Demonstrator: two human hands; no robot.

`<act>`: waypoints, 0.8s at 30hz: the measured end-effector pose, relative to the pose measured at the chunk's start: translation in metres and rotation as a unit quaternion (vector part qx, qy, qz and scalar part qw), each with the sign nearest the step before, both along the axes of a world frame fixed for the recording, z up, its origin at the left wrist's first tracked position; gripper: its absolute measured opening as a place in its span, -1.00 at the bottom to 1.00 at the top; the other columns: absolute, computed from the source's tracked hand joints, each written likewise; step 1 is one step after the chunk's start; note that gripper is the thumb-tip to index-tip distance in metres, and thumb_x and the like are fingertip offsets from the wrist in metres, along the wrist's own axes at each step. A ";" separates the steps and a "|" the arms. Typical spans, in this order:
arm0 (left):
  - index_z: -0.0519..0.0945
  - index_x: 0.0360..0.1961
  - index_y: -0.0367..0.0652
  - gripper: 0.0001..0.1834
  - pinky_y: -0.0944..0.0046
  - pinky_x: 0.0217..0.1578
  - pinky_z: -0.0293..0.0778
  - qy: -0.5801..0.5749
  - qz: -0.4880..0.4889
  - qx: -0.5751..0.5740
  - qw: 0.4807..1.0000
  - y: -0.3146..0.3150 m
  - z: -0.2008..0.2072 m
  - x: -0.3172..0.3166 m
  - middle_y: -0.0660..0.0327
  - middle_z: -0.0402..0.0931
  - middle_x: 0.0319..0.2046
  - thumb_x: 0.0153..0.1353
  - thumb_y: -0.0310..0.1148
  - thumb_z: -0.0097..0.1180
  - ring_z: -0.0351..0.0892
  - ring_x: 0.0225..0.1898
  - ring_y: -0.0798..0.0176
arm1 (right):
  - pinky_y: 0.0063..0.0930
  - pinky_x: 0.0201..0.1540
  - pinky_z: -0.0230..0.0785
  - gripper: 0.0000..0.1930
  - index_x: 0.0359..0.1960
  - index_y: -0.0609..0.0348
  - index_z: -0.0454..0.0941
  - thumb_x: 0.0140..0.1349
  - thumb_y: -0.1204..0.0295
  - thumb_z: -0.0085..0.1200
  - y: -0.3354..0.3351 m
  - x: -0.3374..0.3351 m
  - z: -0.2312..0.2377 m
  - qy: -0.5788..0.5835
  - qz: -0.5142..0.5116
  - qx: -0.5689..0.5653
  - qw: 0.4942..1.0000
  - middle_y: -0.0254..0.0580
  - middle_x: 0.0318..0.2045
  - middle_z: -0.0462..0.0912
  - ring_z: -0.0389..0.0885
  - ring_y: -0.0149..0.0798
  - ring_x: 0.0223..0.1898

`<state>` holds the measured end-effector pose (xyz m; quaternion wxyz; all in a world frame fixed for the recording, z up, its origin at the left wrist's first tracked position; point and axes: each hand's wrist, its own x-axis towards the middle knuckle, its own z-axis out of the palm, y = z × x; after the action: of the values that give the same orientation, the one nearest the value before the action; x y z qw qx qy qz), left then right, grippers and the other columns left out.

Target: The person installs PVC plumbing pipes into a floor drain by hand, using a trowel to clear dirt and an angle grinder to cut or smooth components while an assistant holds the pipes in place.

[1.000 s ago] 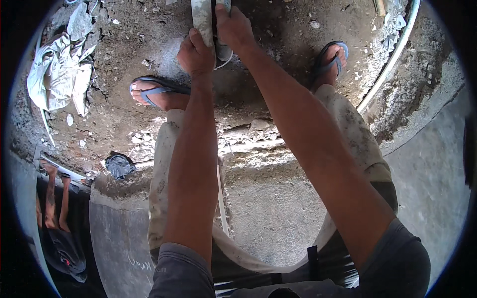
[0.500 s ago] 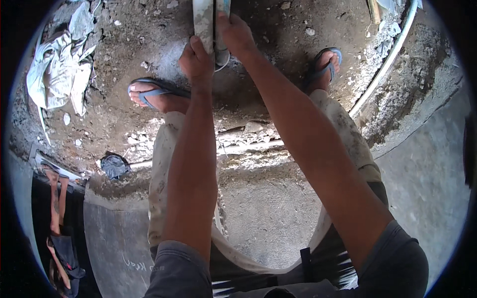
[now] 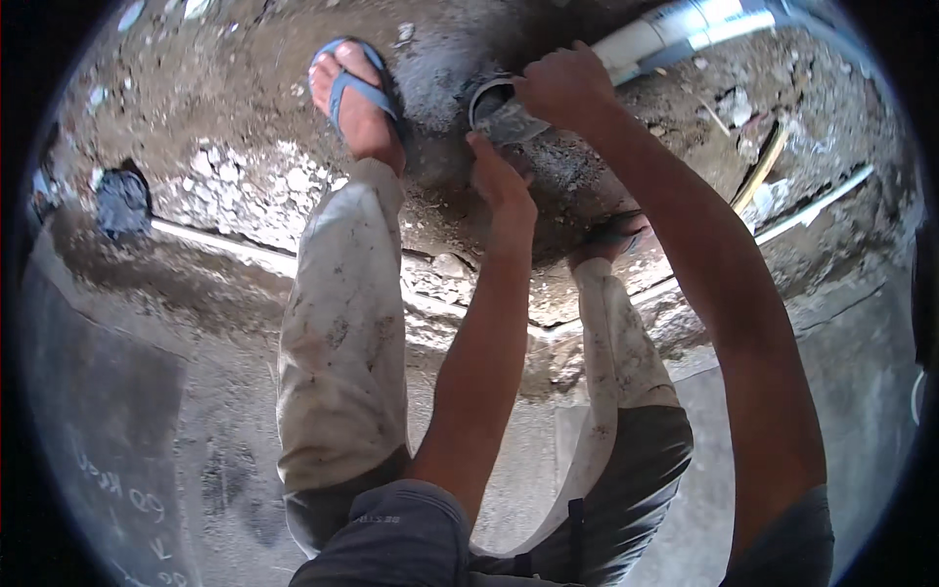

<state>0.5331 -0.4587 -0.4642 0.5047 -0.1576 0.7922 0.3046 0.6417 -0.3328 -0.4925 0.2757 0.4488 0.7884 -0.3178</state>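
My right hand (image 3: 567, 86) is closed around a white plastic pipe (image 3: 634, 47) that slants to the upper right, with a second pipe (image 3: 732, 29) alongside it. The lower end (image 3: 511, 123) of the held pipe looks grey and dusty. At that end my left hand (image 3: 501, 176) grips from below, its thumb against the pipe and its other fingers partly hidden. A round white pipe opening (image 3: 486, 96) shows just beyond the left thumb; whether it touches the held pipe I cannot tell.
My sandalled feet, left (image 3: 354, 90) and right (image 3: 614, 240), stand on rubble-strewn soil. A thin white pipe (image 3: 230, 245) runs along the edge before a concrete slab (image 3: 235, 421). A crumpled black bag (image 3: 123, 203) lies left; a yellowish stick (image 3: 761, 168) lies right.
The pipes have swung from pointing straight ahead to slanting right. My right hand moved right with them, and my left shifted toward the lower end. My view has turned.
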 end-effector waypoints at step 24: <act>0.48 0.10 -0.15 -0.52 0.18 -0.34 0.42 -0.242 0.204 -0.012 0.948 0.028 -0.014 -0.006 0.23 0.39 -0.29 0.54 0.07 -0.01 0.41 -0.33 0.27 | -0.03 -0.08 0.62 -0.58 -0.33 0.13 0.76 0.43 0.11 -0.05 0.003 -0.017 -0.007 -0.040 -0.049 -0.017 0.998 0.05 -0.28 0.78 0.78 0.11 -0.17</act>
<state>0.5274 -0.4305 -0.4780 0.6064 -0.3916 0.6005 0.3441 0.6247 -0.3298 -0.4999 0.2991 0.4942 0.7483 -0.3262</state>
